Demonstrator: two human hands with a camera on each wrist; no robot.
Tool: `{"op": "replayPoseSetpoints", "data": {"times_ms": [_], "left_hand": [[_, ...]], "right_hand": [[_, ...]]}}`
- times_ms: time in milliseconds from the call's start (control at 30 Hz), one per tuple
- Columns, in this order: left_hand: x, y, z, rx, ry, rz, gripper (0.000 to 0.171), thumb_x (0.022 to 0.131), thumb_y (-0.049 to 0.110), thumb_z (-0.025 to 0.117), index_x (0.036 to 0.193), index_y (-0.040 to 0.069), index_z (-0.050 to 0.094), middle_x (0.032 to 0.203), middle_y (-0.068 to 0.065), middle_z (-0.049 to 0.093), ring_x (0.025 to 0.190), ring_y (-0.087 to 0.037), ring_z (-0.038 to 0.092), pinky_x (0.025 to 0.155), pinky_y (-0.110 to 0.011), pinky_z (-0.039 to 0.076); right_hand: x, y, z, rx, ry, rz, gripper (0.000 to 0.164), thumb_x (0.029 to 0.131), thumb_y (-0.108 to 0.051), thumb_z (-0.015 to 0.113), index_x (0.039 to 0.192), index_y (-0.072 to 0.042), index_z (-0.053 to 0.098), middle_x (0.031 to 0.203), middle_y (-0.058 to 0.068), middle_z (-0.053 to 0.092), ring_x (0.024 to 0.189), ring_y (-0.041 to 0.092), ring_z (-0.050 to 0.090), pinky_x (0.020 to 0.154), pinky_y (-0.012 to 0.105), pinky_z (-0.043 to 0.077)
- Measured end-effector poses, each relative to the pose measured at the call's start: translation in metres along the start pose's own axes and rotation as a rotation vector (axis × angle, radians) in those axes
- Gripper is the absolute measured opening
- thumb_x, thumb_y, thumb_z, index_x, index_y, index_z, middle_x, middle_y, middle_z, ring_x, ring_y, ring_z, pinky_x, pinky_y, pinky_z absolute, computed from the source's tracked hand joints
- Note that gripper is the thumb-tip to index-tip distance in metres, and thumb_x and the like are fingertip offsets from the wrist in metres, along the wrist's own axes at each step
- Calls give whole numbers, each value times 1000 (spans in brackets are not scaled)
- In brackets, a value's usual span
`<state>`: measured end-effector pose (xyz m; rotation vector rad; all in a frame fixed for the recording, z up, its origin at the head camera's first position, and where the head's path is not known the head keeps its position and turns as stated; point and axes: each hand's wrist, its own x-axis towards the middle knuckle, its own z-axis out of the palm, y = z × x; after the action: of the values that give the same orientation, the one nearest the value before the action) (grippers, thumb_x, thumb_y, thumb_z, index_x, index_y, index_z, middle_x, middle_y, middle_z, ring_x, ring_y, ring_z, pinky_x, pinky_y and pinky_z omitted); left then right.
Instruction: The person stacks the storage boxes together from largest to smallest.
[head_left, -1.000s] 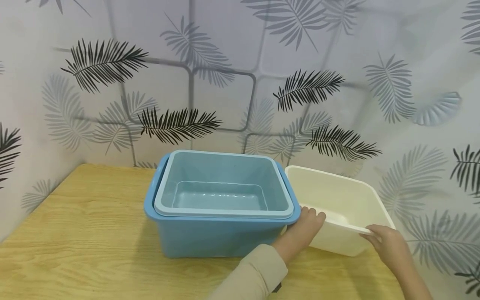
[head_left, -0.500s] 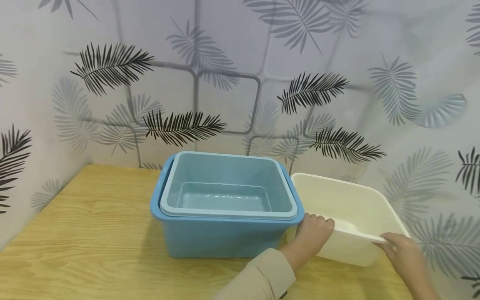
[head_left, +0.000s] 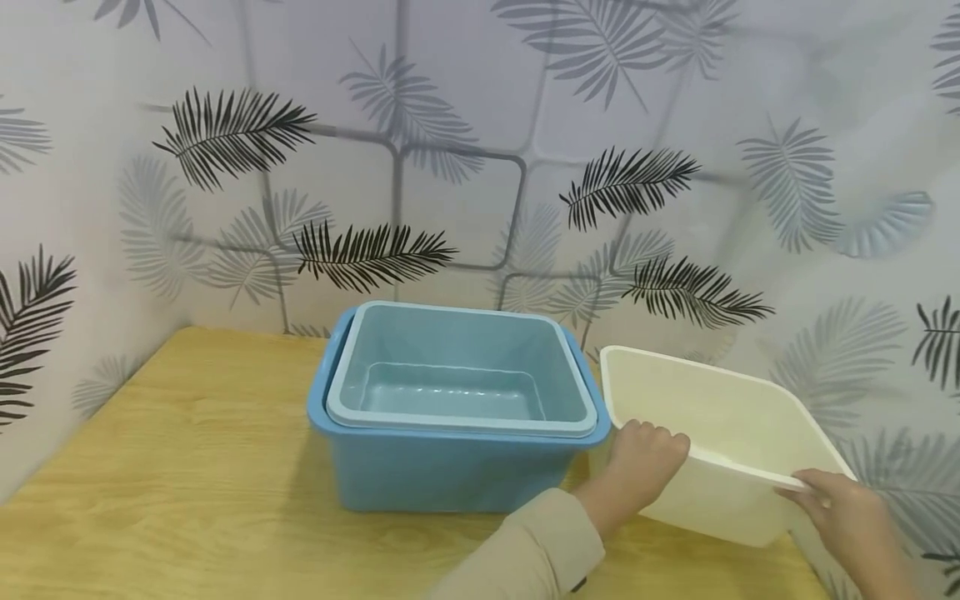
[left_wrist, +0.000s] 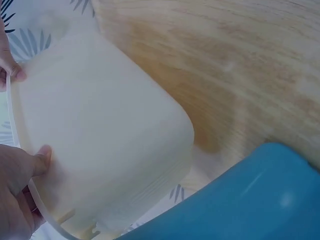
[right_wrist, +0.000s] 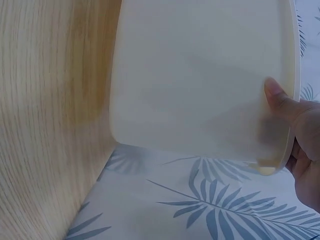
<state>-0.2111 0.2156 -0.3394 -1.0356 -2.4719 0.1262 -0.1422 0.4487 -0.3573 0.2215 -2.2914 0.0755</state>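
A cream plastic bin (head_left: 720,500) stands tilted at the right of the table. My left hand (head_left: 647,467) grips its near rim toward the left end, fingers over the edge. In the left wrist view the thumb of the left hand (left_wrist: 20,185) presses the bin's outer wall (left_wrist: 110,110). My right hand (head_left: 847,517) pinches the same rim near its right corner. The right wrist view shows the right hand (right_wrist: 305,135) with its thumb on the outside wall (right_wrist: 200,75) and the fingers hidden behind the rim.
Left of the cream bin stands a blue bin (head_left: 450,475) with a lighter blue bin (head_left: 457,333) nested inside it. They sit on a wood-grain table (head_left: 187,467). A leaf-patterned curtain or wall covering (head_left: 465,125) rises behind the table and along its right side.
Both hands have moved right and slightly nearer with the cream bin, widening the gap to the blue bins. The head view has shifted a little.
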Motion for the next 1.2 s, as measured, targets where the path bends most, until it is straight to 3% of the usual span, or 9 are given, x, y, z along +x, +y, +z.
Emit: {"op": "replayPoseSetpoints", "data": {"times_ms": [267,367,533,567,667,833,933,1067,1200], "left_hand": [[5,-6,-16,-11,72,-11,18,82,16,61,70,27,55,58,15,50,51,-1,39,45,-15,34],[9,-8,-23,-18,98,-5,17,83,17,61,71,28,57,61,15,54,52,0,44,46,-15,37],[15,-13,-35,-15,113,6,17,84,16,59,72,28,57,64,15,57,55,0,49,46,-16,37],[16,-15,-38,-11,116,9,18,84,15,59,71,28,57,64,16,57,55,0,49,46,-16,37],[18,-17,-46,-7,114,13,19,84,14,57,71,28,56,63,16,56,54,0,47,45,-16,36],[21,-20,-59,18,115,6,20,84,13,56,72,29,56,64,17,56,55,1,48,46,-16,38],[23,-22,-66,25,112,3,20,85,12,55,73,29,56,65,16,57,56,1,48,47,-16,39],[25,-26,-74,32,126,3,20,87,12,53,75,28,57,66,16,57,55,1,46,48,-15,39],[26,-31,-82,45,158,1,21,87,12,53,77,28,59,66,16,57,54,1,43,46,-15,38]], "right_hand": [[10,2,-12,7,33,-30,50,75,-50,54,71,-1,64,62,17,64,52,39,55,51,44,41],[18,3,-19,14,53,-38,60,74,-58,45,70,-2,64,61,16,63,47,31,53,49,39,39],[30,5,-30,20,37,-32,56,73,-55,51,69,-2,65,62,16,64,47,27,53,50,32,40],[33,5,-32,12,28,-30,54,73,-54,53,69,-1,65,63,17,64,49,32,54,51,34,40],[38,7,-37,9,15,-37,47,73,-49,59,69,-2,65,62,16,64,46,28,53,50,34,40],[47,8,-47,9,12,-48,44,72,-46,62,68,-3,65,59,14,63,42,7,46,45,27,36],[53,7,-53,0,-1,-32,43,73,-44,62,68,-2,65,57,16,62,42,12,49,44,26,36],[61,3,-61,-26,-44,-1,42,76,-41,62,70,1,64,57,20,61,43,32,51,41,30,38],[71,1,-68,-24,-21,-12,48,75,-45,58,70,2,63,57,21,61,39,17,49,40,22,37]]}}
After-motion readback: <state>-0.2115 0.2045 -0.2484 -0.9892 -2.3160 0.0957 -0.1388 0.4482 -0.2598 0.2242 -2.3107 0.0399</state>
